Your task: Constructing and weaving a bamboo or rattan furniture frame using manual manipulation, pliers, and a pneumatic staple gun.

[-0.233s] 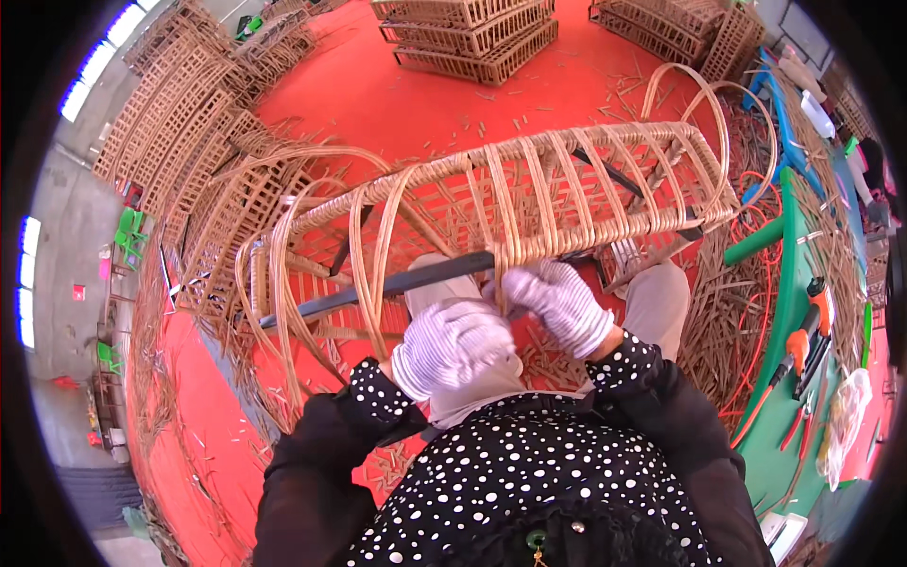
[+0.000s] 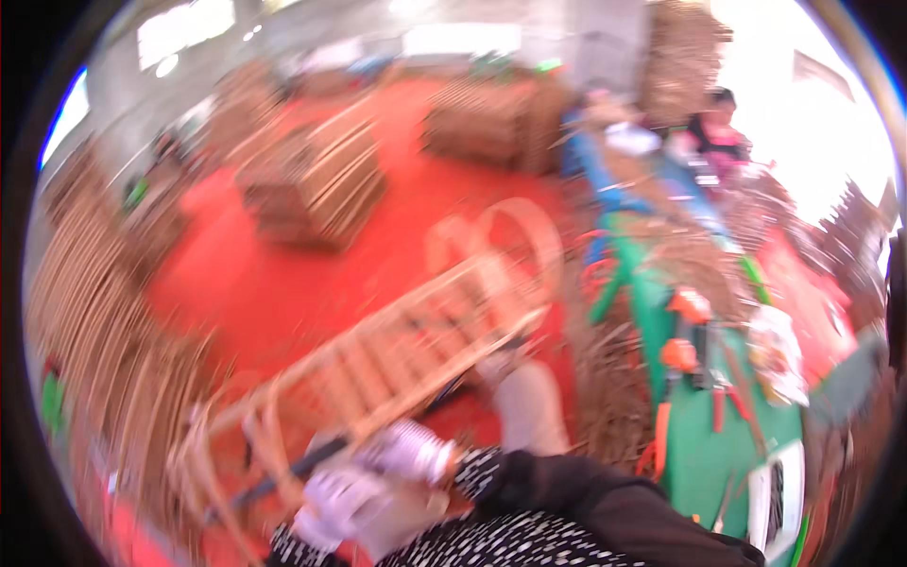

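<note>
Blurred view: rattan frame (image 2: 397, 350) runs lower left to upper right, both gloved hands (image 2: 378, 472) at its near end; grips unreadable.

Both hands are seen low in the blurred view, close together and gloved in white; the left hand (image 2: 335, 501) is held lower and further left, its fingers curled inward; the right hand (image 2: 411, 452) is raised slightly above it, knuckles turned up, the fingers bent as in a grip, though what is gripped cannot be told through the blur; the right forearm is covered by a dark sleeve with white spots; the left forearm is mostly hidden.
</note>
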Demonstrator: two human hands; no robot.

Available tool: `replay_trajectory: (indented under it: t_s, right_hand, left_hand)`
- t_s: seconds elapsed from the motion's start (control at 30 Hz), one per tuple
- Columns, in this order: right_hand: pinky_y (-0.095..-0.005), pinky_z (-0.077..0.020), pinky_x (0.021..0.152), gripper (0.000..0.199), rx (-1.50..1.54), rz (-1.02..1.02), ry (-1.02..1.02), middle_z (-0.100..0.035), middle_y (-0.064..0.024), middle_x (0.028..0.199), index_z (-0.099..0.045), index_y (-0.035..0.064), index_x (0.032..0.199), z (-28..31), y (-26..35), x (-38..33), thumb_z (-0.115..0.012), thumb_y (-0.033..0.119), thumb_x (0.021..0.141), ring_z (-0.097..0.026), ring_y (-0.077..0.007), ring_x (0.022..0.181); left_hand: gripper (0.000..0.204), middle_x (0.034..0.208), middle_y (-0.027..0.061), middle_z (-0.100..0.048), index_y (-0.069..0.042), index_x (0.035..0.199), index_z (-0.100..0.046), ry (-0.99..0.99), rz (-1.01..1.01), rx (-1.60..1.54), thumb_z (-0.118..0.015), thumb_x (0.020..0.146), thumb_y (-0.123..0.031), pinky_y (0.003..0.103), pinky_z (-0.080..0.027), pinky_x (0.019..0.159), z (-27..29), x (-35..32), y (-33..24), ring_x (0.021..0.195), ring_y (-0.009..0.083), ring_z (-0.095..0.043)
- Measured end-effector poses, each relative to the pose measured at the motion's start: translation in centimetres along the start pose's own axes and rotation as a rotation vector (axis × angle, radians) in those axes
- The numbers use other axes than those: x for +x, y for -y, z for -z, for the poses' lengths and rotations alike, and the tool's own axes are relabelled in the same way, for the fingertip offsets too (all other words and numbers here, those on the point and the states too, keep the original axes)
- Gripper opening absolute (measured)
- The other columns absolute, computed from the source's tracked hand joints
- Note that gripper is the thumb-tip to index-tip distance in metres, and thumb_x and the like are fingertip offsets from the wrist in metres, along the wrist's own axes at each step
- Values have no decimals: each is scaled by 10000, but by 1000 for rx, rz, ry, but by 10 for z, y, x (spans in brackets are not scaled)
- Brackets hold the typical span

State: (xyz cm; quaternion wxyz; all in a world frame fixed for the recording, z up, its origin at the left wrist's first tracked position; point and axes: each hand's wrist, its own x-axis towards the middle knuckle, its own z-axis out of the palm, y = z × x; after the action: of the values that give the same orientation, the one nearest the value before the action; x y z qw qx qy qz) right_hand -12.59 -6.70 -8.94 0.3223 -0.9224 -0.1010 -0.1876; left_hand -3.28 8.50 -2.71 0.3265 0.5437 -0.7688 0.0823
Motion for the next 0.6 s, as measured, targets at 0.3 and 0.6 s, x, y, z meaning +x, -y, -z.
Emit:
replay_trajectory:
  t_s: [0.3, 0.6]
  right_hand:
    - [-315, -445, 554, 165, 1020, -729, -14, -550, -8, 632, -572, 75, 752, -11, 7, -13, -594, 217, 833, -523, -107, 592]
    - [-272, -501, 480, 113, 1164, -573, -75, -632, -32, 717, -635, 47, 865, -14, 3, -19, -565, 122, 817, -619, -135, 572]
  left_hand:
    - [195, 786, 149, -565, -22, 812, -596, 85, 294, 12, -636, 807, -213, 390, -450, 706, 7, 52, 33, 767, 321, -541]
    - [276, 707, 161, -613, -6, 919, -622, 363, 644, -111, -547, 872, -267, 362, -462, 574, 14, 66, 25, 603, 292, -580]
